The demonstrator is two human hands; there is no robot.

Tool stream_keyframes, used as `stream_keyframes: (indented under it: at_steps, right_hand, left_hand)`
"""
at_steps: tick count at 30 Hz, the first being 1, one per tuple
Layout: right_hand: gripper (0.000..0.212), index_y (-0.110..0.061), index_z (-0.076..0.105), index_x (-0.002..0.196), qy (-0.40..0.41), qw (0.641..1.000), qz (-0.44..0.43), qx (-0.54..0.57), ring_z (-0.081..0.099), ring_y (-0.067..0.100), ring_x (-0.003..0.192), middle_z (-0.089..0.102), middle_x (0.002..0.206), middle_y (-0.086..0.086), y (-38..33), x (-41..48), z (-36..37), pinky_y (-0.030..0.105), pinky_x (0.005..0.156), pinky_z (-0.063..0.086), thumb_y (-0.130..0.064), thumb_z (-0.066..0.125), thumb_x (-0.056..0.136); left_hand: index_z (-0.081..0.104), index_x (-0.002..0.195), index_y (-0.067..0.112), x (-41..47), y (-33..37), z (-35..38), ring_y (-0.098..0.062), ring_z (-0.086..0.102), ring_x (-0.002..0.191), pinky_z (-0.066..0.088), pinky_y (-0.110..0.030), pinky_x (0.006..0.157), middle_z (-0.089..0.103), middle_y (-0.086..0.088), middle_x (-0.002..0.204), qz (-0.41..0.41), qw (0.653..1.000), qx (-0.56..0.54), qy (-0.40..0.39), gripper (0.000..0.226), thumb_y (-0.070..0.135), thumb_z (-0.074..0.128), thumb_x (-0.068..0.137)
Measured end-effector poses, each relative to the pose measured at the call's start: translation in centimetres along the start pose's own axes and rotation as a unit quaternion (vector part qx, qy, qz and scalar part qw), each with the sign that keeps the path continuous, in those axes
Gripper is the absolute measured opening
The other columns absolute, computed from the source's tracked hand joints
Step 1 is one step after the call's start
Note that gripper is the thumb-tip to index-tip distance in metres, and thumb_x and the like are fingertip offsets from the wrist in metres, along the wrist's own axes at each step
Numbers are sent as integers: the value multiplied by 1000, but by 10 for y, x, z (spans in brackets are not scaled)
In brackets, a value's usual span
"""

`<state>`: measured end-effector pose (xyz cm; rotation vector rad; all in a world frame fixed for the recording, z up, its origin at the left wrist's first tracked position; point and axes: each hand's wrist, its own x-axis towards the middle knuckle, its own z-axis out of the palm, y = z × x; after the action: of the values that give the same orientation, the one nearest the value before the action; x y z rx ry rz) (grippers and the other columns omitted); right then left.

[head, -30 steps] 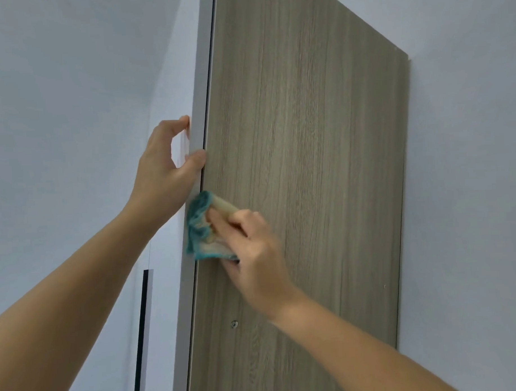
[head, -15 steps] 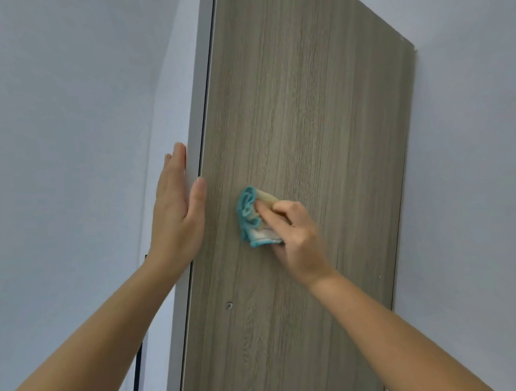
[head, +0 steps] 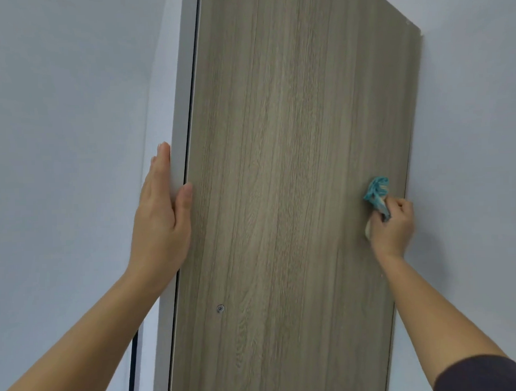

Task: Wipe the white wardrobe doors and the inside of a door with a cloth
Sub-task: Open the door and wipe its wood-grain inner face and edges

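The right hand (head: 394,228) curls round a bunched teal cloth (head: 376,191), pressing it against the wood-grain inside of the wardrobe door (head: 293,164), close to the door's right edge. The door stands upright, its long axis vertical. The left hand (head: 161,222) rests flat, fingers straight, along the door's white left edge (head: 183,110). A small screw (head: 220,308) sits lower on the door. Pale walls (head: 58,114) flank the door.

Cloth (head: 376,195) right on door (head: 294,194) — left hand (head: 161,225) opposite

Free passage across bare door panel (head: 293,164) between left hand (head: 161,222) at left edge and right hand (head: 394,228) with cloth (head: 375,192) at right edge; screw head (head: 220,308) low left.
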<state>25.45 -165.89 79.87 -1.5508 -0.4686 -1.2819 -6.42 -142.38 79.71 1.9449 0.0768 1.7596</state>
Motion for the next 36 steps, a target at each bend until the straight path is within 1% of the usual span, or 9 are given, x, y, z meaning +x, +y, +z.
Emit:
stream_keyframes:
  at_steps: [3, 6, 9, 13, 17, 22, 29, 34, 36]
  right_hand:
    - [27, 7, 64, 110, 12, 995, 86, -58, 57, 38, 96, 55, 111, 26, 29, 12, -2, 31, 79, 39, 4, 60, 83]
    - [22, 7, 65, 103, -4, 982, 140, -129, 55, 45, 96, 57, 107, 30, 48, 18, -6, 44, 81, 43, -1, 58, 84]
    - [21, 6, 65, 102, -15, 976, 161, -144, 54, 45, 95, 56, 105, 31, 49, 19, -8, 43, 78, 42, -2, 57, 85]
    - [23, 6, 65, 106, -4, 982, 162, -94, 56, 41, 94, 54, 108, 29, 31, 1, -6, 36, 78, 41, 0, 56, 85]
    - [31, 9, 63, 115, 9, 993, 121, -9, 51, 26, 88, 51, 108, 23, -14, -42, -3, 13, 72, 28, 7, 57, 85]
    - [29, 7, 66, 108, 24, 993, 72, 88, 47, 12, 78, 45, 98, 6, -81, -94, 1, -2, 68, 32, 12, 62, 80]
    - [46, -2, 63, 124, -39, 985, -30, 164, 50, 5, 82, 48, 99, 1, -163, -154, 1, 11, 72, 45, 6, 68, 79]
    - [46, -7, 61, 128, -105, 965, -149, 190, 55, 15, 91, 49, 105, 0, -211, -203, 0, 24, 77, 51, -9, 69, 82]
    - [52, -10, 58, 132, -150, 951, -192, 193, 56, 18, 94, 48, 109, -2, -219, -224, -1, 29, 76, 53, -8, 71, 82]
  left_hand:
    - [11, 156, 28, 0, -1, 0, 1, 16, 146, 17, -25, 120, 18, 16, 160, 1, 1000, -1, 2, 57, 27, 35, 104]
    - [11, 156, 29, 0, -1, 0, 0, 18, 146, 19, -29, 121, 20, 15, 160, 2, 1000, -6, 2, 57, 26, 36, 104]
    - [13, 156, 28, 0, -1, 0, 0, 19, 146, 21, -32, 121, 22, 15, 160, 2, 1000, -12, 3, 57, 25, 37, 104]
    - [13, 156, 28, 0, -1, 0, 1, 19, 146, 20, -31, 121, 22, 16, 160, 5, 1000, -24, 1, 56, 24, 37, 104]
    - [14, 156, 27, 1, -3, 0, 1, 20, 145, 21, -31, 121, 22, 15, 160, 7, 999, -33, -2, 56, 23, 37, 105]
    - [15, 155, 24, 3, -7, 0, -6, 27, 145, 26, -42, 120, 25, 11, 159, 11, 997, -79, -12, 56, 17, 38, 105]
    - [18, 153, 20, 7, -12, -2, -9, 23, 146, 24, -44, 120, 24, 5, 159, 16, 993, -114, -31, 53, 16, 38, 105]
    - [25, 150, 16, 12, -18, -11, -6, 26, 144, 24, -42, 120, 31, 3, 153, 29, 995, -90, -41, 51, 19, 43, 102]
    - [27, 148, 17, 15, -19, -15, -6, 28, 143, 26, -44, 119, 33, 5, 152, 25, 994, -88, -53, 51, 23, 44, 101]
